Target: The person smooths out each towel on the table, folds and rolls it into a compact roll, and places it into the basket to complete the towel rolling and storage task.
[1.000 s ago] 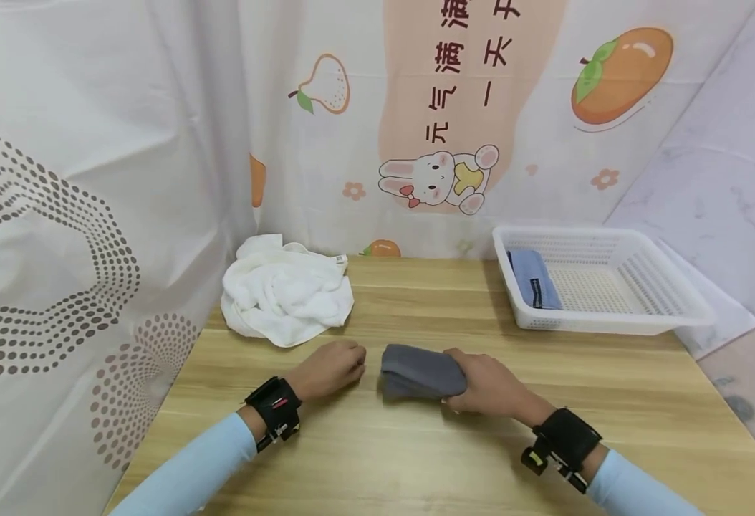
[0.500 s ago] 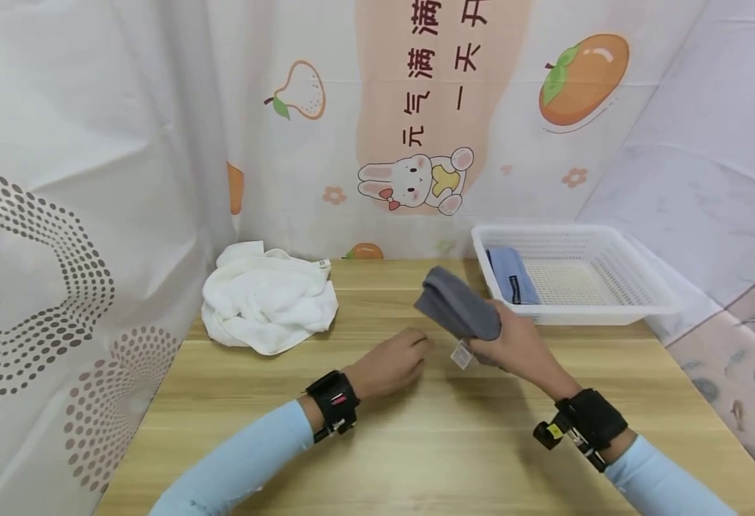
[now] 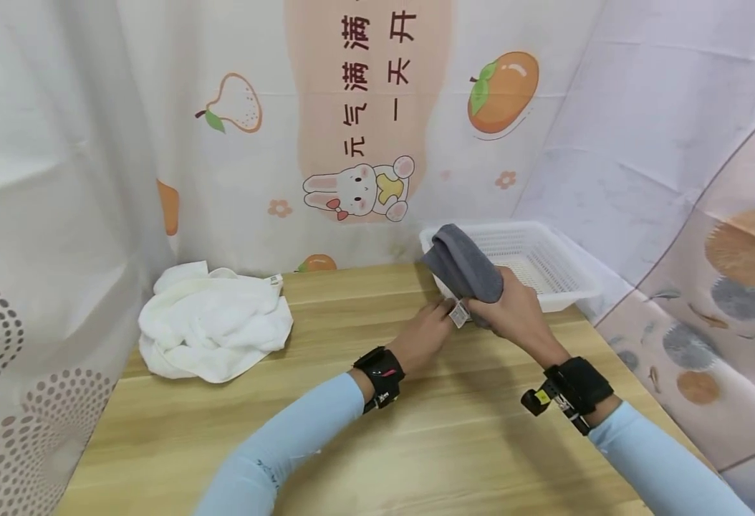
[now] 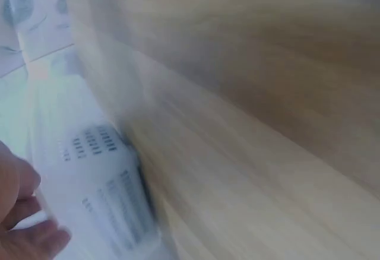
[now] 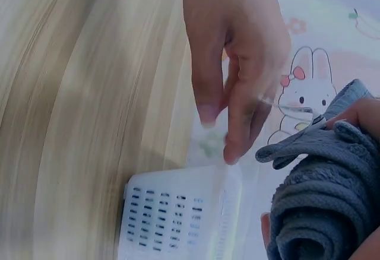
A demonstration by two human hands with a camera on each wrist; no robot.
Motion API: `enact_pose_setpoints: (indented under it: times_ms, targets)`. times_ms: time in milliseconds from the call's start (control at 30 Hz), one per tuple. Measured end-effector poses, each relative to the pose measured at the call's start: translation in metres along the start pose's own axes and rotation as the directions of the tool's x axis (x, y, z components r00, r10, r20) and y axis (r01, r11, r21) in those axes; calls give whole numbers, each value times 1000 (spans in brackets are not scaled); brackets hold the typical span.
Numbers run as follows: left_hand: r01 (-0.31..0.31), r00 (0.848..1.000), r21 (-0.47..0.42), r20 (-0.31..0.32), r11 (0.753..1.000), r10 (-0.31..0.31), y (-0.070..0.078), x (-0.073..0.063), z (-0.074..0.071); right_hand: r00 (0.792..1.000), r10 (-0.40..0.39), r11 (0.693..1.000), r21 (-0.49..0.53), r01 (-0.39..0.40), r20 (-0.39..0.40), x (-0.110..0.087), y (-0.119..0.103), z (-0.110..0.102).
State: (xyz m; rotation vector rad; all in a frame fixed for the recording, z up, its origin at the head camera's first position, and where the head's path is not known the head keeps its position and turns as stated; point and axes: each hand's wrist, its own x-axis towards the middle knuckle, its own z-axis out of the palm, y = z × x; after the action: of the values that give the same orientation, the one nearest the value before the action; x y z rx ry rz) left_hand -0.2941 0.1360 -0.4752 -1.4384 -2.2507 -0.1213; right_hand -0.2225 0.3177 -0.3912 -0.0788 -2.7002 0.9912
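Observation:
My right hand (image 3: 513, 304) grips a folded grey towel (image 3: 464, 265), raised off the table in front of the basket's left end. A white label (image 3: 459, 314) hangs from the towel's lower edge. In the right wrist view the towel (image 5: 326, 195) shows its rolled layers, with part of my right hand (image 5: 362, 117) at its side. My left hand (image 3: 424, 335) is close to the label, and its fingers (image 5: 237, 135) point loosely down with nothing between them. The left wrist view is blurred, with my left hand (image 4: 27, 212) at the lower left edge.
A white plastic basket (image 3: 567, 295) stands at the back right of the wooden table (image 3: 377, 444). The grey towel covers its left part in the head view. A crumpled white towel (image 3: 213, 326) lies at the back left. Printed curtains (image 3: 242, 186) stand behind the table.
My right hand has lifted the grey towel from the table and carried it up to the basket. My left hand has followed to the right. The head view has turned right.

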Motion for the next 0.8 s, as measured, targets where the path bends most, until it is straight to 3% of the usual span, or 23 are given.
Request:
enact_pose_setpoints:
  times_ms: [267,500,800]
  targets:
    - [-4,996,97,-86,995,12,-6,31,7,999,27,999,-37,-28,-21,8,3,-3]
    - [-8,994,108,-110,994,20,-14,29,7,998,38,999,-33,-39,-45,19,2,4]
    - [36,992,63,-126,997,-28,-12,36,10,998,30,998,-62,-33,-50,29,11,5]
